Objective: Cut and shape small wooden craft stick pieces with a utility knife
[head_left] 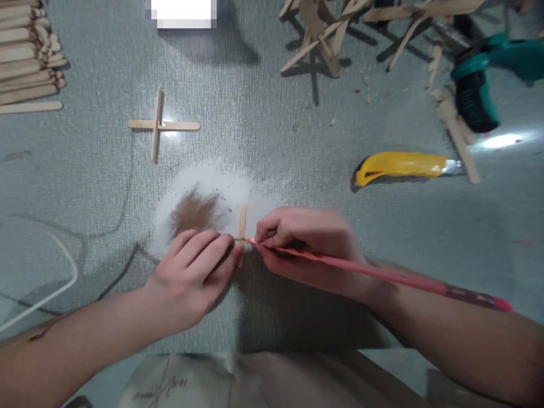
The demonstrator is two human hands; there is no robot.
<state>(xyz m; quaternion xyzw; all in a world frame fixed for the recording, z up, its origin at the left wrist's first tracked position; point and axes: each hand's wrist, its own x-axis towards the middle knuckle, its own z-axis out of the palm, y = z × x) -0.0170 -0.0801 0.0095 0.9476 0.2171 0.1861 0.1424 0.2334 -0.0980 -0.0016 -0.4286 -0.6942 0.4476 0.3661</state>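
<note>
A wooden craft stick [242, 218] lies upright in view near the table's front. My left hand [199, 269] has its fingers bent and pressed together, with the thumb against the lower part of the stick. A thin edge of something crosses the stick at my left fingertips; the fingers hide most of it. My right hand [306, 243] grips a long pinkish-red pencil [340, 263], its tip at the stick just beside my left fingertips. The pencil's rear end reaches back over my right forearm.
White powder with a brown patch [195, 209] lies behind my left hand. Two crossed craft sticks [157, 141] rest farther back. A yellow utility knife [403, 165], a green-handled tool [476, 96] and stick assemblies [318, 42] are at right. Stacked sticks [25, 54] lie at left.
</note>
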